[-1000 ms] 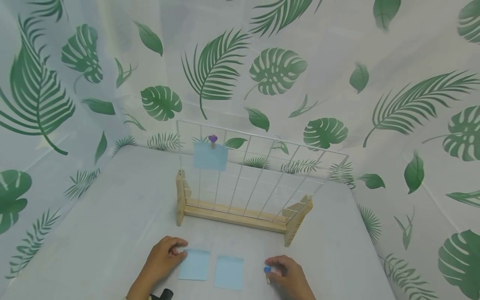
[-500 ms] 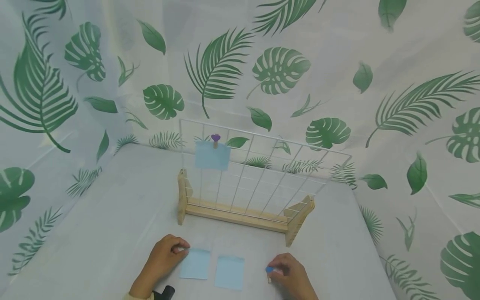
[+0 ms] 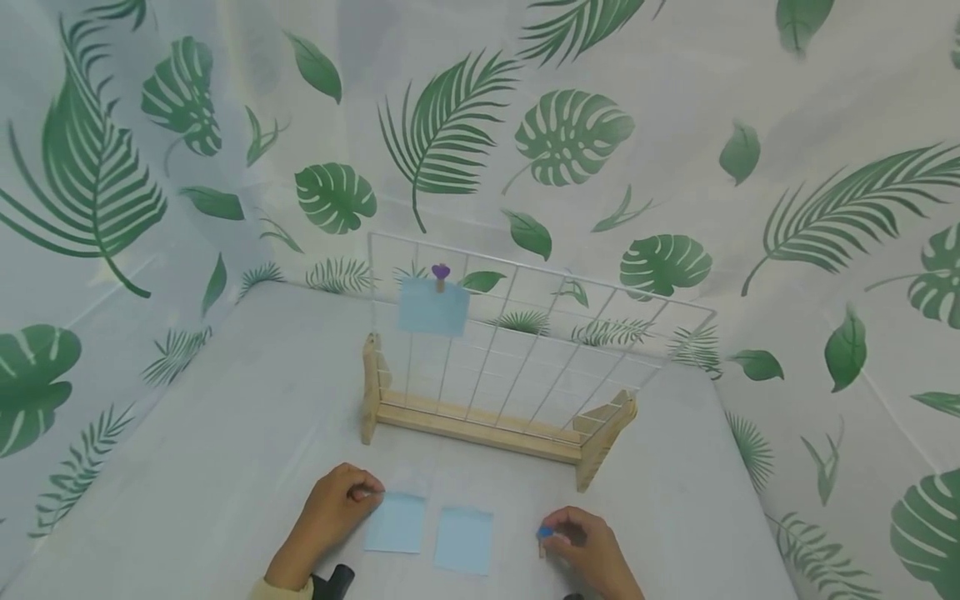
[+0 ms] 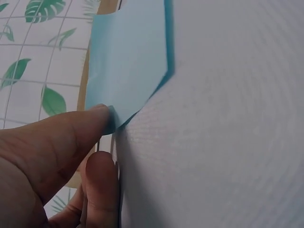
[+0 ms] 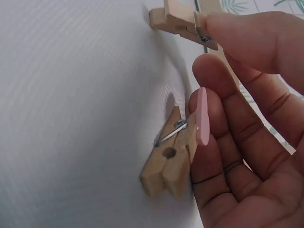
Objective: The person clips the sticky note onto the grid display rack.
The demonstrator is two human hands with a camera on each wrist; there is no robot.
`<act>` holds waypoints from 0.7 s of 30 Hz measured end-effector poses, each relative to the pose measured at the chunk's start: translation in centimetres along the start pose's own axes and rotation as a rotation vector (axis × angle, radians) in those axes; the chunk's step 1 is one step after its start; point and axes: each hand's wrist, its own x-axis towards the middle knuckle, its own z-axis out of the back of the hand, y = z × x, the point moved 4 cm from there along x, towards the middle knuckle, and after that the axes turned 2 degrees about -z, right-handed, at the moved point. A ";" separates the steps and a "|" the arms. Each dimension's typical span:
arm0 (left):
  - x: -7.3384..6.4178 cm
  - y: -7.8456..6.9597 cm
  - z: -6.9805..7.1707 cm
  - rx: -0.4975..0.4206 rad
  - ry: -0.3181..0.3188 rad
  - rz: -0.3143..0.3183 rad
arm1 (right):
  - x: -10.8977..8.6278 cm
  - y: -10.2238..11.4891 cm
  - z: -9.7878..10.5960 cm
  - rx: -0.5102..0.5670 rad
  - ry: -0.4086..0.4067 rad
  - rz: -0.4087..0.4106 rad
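My left hand (image 3: pixel 330 510) pinches a corner of the left light-blue sticky note (image 3: pixel 396 527) between thumb and fingers. In the left wrist view that note (image 4: pixel 130 59) has its corner bent under the thumb. Beside it lies a second blue sticky note (image 3: pixel 464 540). My right hand (image 3: pixel 588 542) grips a small wooden clothespin (image 5: pixel 178 21) with a blue top (image 3: pixel 546 532) between thumb and index finger. Against the other curled fingers, in the right wrist view, lies another wooden clothespin (image 5: pixel 168 159) with a pink top (image 5: pixel 203 116).
Behind the hands stands a white wire grid (image 3: pixel 517 350) in a wooden base (image 3: pixel 480 433). A third blue note (image 3: pixel 429 308) hangs on its left part from a clothespin with a purple heart (image 3: pixel 441 273). Leaf-printed sheeting (image 3: pixel 465 208) encloses the white table (image 3: pixel 247 400).
The head view has shifted slightly. My left thumb and fingertips have come together at the note's corner. My right hand has turned the blue-topped clothespin a little.
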 end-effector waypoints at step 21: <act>-0.1 -0.4 1.0 -0.064 0.064 -0.043 | 0.6 0.2 0.2 0.056 -0.133 -0.085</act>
